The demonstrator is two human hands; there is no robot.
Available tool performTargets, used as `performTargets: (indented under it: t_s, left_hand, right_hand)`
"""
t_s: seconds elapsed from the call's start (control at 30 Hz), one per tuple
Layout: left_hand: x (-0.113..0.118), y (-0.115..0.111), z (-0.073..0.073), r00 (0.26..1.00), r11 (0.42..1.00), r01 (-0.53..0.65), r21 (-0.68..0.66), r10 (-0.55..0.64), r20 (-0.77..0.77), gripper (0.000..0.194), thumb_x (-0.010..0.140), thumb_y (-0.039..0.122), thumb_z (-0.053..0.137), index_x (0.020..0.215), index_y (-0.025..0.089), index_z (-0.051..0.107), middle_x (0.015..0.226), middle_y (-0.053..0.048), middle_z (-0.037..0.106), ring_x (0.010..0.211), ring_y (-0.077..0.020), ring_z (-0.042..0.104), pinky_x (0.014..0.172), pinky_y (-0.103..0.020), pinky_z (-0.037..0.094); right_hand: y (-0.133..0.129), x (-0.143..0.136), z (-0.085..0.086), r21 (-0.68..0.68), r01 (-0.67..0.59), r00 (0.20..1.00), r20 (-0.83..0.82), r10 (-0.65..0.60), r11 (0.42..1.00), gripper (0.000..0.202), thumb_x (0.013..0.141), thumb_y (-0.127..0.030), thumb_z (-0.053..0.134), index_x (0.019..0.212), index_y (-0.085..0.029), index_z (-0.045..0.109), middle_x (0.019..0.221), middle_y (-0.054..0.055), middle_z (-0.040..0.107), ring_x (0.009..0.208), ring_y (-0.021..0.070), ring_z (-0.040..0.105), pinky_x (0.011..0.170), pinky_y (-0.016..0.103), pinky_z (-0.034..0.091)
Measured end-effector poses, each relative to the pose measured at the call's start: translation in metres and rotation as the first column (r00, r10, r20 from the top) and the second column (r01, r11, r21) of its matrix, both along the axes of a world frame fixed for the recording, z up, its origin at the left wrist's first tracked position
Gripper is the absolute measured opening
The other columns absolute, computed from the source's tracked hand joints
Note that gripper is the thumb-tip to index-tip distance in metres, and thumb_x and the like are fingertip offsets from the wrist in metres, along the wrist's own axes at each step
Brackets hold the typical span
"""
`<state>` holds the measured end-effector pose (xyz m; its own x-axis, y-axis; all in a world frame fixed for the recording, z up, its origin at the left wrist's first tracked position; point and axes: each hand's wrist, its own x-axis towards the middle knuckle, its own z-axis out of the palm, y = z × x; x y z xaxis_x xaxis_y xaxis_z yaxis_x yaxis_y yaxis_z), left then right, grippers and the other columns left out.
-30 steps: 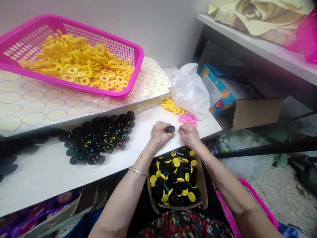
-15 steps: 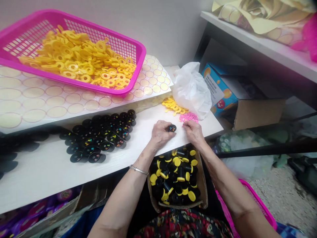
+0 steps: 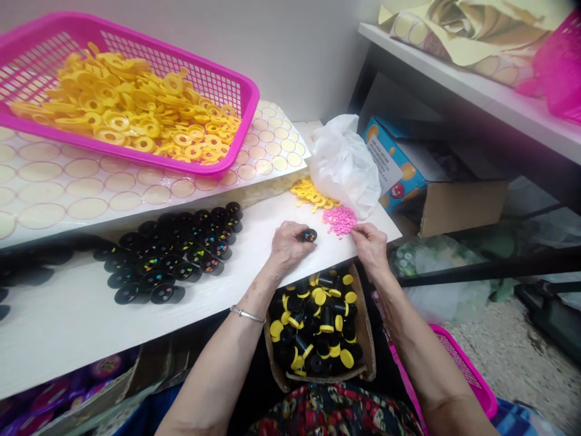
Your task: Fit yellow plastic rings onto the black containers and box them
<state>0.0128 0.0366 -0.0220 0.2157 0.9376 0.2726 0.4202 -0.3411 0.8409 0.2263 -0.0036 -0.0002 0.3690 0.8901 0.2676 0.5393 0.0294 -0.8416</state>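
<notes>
My left hand (image 3: 288, 243) is closed around a small black cup (image 3: 310, 235), its open mouth facing up with coloured bits inside. At the right edge of a heap of small pink pieces (image 3: 339, 220), the fingers of my right hand (image 3: 371, 245) are pinched together; whatever is between them is too small to make out. Behind the pink heap lies a small pile of yellow ring pieces (image 3: 313, 194). Several black cups (image 3: 170, 262) stand grouped on the white table (image 3: 254, 275) to the left, many showing coloured bits inside.
A pink basket (image 3: 158, 158) of yellow rings stands on a sheet with printed circles (image 3: 122, 201). A cardboard box (image 3: 370, 339) of black tubs with yellow lids sits below the table edge. Beyond the pink heap are a white plastic bag (image 3: 347, 163) and a blue carton (image 3: 397, 160).
My right hand has moved right, from the front of the pink heap to its right edge, uncovering more of it. My left hand still holds the black cup. The view has shifted slightly.
</notes>
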Motion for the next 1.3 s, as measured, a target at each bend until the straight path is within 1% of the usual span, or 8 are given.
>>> performTargets:
  t_s: [0.13,0.27,0.4,0.67,0.83,1.03,1.17,1.3]
  left_hand:
    - [0.0,0.0,0.0,1.0,1.0,-0.009,0.001,0.009,0.004,0.029,0.053,0.026,0.075,0.082,0.023,0.07,0.076,0.0,0.062,0.082,-0.0182,0.055,0.076,-0.031,0.046]
    - [0.001,0.0,0.001,1.0,1.0,-0.019,-0.016,0.019,0.002,0.031,0.052,0.027,0.076,0.082,0.023,0.07,0.077,0.0,0.062,0.082,-0.0188,0.056,0.075,-0.032,0.047]
    - [0.002,0.0,0.001,1.0,1.0,-0.023,-0.014,0.023,0.005,0.032,0.052,0.027,0.077,0.083,0.023,0.07,0.077,0.0,0.062,0.082,-0.0186,0.056,0.077,-0.032,0.047]
    - [0.002,0.0,-0.003,0.999,1.0,-0.027,0.006,0.026,0.019,0.032,0.052,0.028,0.077,0.083,0.023,0.07,0.078,-0.001,0.061,0.082,-0.0183,0.056,0.077,-0.031,0.047]
    - [0.001,0.0,-0.003,1.0,1.0,-0.022,-0.01,0.022,0.021,0.032,0.053,0.028,0.077,0.084,0.024,0.07,0.078,-0.001,0.06,0.082,-0.0182,0.056,0.077,-0.032,0.047]
    - [0.001,0.001,-0.001,1.0,1.0,-0.027,-0.008,0.027,0.004,0.031,0.053,0.027,0.077,0.083,0.024,0.07,0.079,-0.001,0.06,0.082,-0.0186,0.056,0.076,-0.032,0.047]
    - [0.001,0.0,0.001,1.0,1.0,-0.009,0.0,0.009,-0.002,0.029,0.054,0.026,0.076,0.082,0.023,0.07,0.078,-0.001,0.062,0.083,-0.0187,0.056,0.076,-0.031,0.047]
    - [0.001,-0.002,0.006,1.0,1.0,0.001,0.007,-0.001,-0.025,0.026,0.055,0.028,0.075,0.08,0.022,0.07,0.075,0.0,0.062,0.081,-0.0177,0.055,0.074,-0.029,0.046]
  right_hand:
    - [-0.008,-0.005,0.001,-0.043,-0.119,0.974,0.19,0.125,0.992,0.011,0.073,-0.023,0.054,0.069,-0.019,0.063,0.071,0.001,0.057,0.069,0.0149,0.054,0.066,0.027,0.041]
    - [-0.007,-0.017,0.006,-0.101,-0.131,0.943,0.294,0.155,0.986,0.013,0.077,-0.026,0.054,0.071,-0.02,0.064,0.074,0.001,0.057,0.072,0.0152,0.054,0.066,0.026,0.041]
    - [-0.006,-0.024,0.01,-0.176,-0.176,0.888,0.396,0.233,0.968,0.014,0.077,-0.022,0.053,0.069,-0.021,0.063,0.073,0.001,0.055,0.071,0.0148,0.052,0.064,0.026,0.039]
    - [-0.018,-0.021,0.0,-0.092,-0.122,0.903,0.404,0.149,0.988,0.012,0.077,-0.021,0.054,0.071,-0.021,0.065,0.074,0.003,0.054,0.078,0.018,0.05,0.07,0.029,0.04]
    - [-0.024,-0.018,-0.004,-0.047,-0.152,0.912,0.379,0.158,0.987,0.011,0.077,-0.021,0.055,0.079,-0.021,0.065,0.082,0.003,0.055,0.083,0.0192,0.049,0.074,0.031,0.041]
    - [-0.019,-0.019,-0.003,-0.08,-0.14,0.894,0.418,0.161,0.987,0.011,0.078,-0.021,0.054,0.074,-0.021,0.064,0.076,0.003,0.053,0.078,0.0185,0.049,0.071,0.03,0.04]
    - [-0.013,-0.027,0.006,-0.089,-0.119,0.882,0.447,0.146,0.989,0.015,0.077,-0.016,0.049,0.069,-0.019,0.061,0.073,0.004,0.053,0.077,0.019,0.048,0.07,0.031,0.039]
    - [-0.006,-0.046,0.026,0.022,-0.234,0.948,0.229,0.223,0.972,0.012,0.079,-0.017,0.05,0.071,-0.019,0.06,0.074,0.003,0.053,0.077,0.017,0.051,0.071,0.029,0.042]
